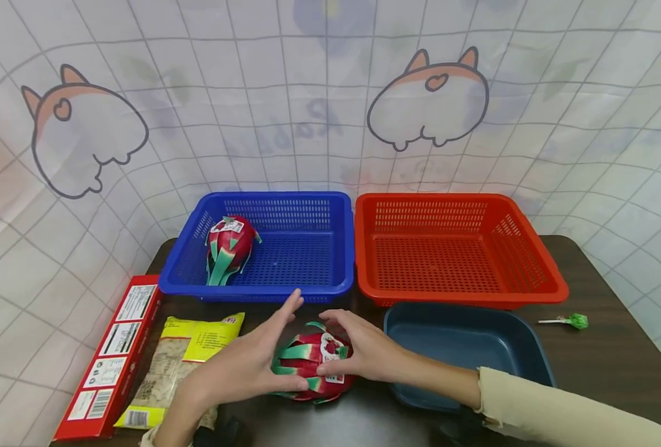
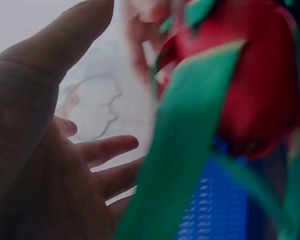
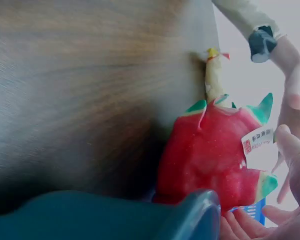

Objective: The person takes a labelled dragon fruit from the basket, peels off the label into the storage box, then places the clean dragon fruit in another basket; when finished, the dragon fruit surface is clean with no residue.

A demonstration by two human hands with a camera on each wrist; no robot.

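Observation:
A red dragon fruit (image 1: 308,367) with green leaf tips and a white label is between my hands, just in front of the blue basket. My right hand (image 1: 377,354) holds its right side, thumb over the label and fingers around the far end. In the right wrist view the fingers of that hand (image 3: 297,172) reach the dragon fruit (image 3: 205,155) by its label and lower end. To the left, my left hand (image 1: 241,366) is spread with its thumb at the green leaves. The left wrist view shows the left hand (image 2: 55,165) with extended fingers beside the blurred dragon fruit (image 2: 260,75).
Another dragon fruit (image 1: 232,245) lies in the blue basket (image 1: 257,290). Beside it stands a red basket (image 1: 453,300), with a dark blue tub (image 1: 470,335) in front. A yellow packet (image 1: 179,354) and red box (image 1: 112,360) lie left; a green lollipop (image 1: 578,321) lies right.

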